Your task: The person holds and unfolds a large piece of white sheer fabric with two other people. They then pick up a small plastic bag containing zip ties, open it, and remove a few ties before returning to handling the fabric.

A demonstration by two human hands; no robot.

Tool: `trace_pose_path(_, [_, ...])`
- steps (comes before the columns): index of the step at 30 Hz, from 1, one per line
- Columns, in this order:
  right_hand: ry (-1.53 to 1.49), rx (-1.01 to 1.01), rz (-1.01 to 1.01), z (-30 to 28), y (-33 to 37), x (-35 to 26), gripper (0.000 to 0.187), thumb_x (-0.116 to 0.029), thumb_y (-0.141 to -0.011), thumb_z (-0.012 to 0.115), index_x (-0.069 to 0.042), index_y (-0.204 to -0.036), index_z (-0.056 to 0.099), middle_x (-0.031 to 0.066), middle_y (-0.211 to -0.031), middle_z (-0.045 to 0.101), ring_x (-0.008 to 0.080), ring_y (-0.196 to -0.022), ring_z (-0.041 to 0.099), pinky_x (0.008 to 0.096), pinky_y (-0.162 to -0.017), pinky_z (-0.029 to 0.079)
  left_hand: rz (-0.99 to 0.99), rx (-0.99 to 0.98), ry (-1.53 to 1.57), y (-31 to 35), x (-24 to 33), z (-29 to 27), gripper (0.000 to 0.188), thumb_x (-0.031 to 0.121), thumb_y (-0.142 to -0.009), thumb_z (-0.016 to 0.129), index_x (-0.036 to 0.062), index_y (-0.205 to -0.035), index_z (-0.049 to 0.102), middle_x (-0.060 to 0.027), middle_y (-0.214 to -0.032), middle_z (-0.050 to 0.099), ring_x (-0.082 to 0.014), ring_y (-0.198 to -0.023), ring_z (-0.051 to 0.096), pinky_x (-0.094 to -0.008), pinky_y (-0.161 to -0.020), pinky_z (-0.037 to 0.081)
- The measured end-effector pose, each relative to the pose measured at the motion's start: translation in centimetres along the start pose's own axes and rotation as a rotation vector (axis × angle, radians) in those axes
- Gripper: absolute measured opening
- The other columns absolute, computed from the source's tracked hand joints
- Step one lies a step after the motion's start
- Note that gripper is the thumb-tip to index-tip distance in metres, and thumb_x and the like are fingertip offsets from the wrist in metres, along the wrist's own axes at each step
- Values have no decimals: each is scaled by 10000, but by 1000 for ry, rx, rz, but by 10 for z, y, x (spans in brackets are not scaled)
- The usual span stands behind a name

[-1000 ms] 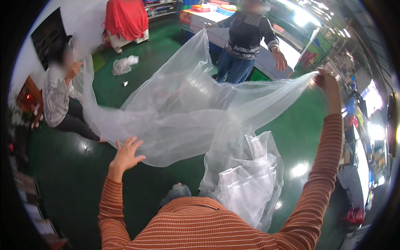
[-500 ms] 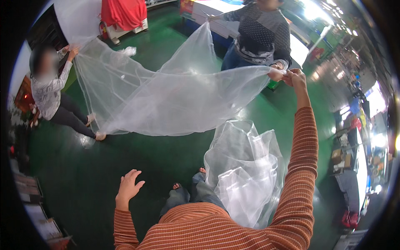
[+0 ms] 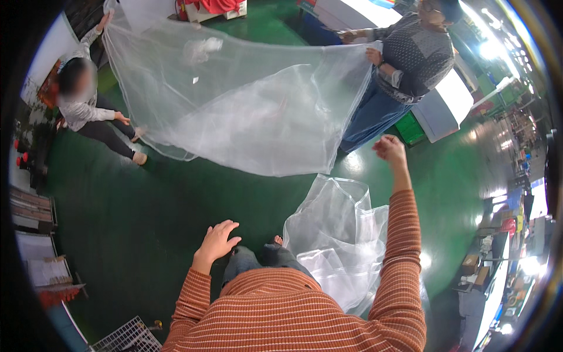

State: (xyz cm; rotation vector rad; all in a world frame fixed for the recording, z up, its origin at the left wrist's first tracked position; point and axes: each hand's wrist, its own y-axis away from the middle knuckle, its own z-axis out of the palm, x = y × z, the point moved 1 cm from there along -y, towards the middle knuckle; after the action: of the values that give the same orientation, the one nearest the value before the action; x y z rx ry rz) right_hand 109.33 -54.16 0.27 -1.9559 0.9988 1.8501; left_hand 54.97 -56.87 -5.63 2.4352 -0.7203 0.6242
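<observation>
A large sheer white sheet [image 3: 252,117] hangs spread out between two other people. One corner of it is gripped by the person on the left, another by the person at the upper right. My right hand [image 3: 389,148] is raised short of the sheet's right edge, apart from it, fingers curled in with nothing visible in them. Low in front of my body, my left hand [image 3: 217,240] has its fingers stretched and thumb apart, holding nothing. A second sheer sheet [image 3: 337,229] lies in a loose, folded heap on the floor by my feet, below my right arm.
Green floor [image 3: 146,234] surrounds us. The left person [image 3: 82,108] and the right person [image 3: 404,64] stand across from me. A white table [image 3: 443,108] is behind the right one, with a green crate [image 3: 410,127] beside it. A white wire rack [image 3: 126,337] stands lower left.
My right hand has let go of the sheet's corner and drawn back. The right person now holds the sheet's right edge. The sheet has opened flatter and moved away; my left hand shifted right.
</observation>
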Motion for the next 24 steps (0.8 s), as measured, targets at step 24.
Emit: trace_pose_path(24, [357,-191,735,266,106,311,171,-141,-832,491,-28,-947,547,119,-756,628,220,-595,621,327,-483,484,-293,-78,47,-10,-238,-141,464,323,-816,557,107,-1216,462,-87,-1282,429,-282,-1168,420,-481,-933,333])
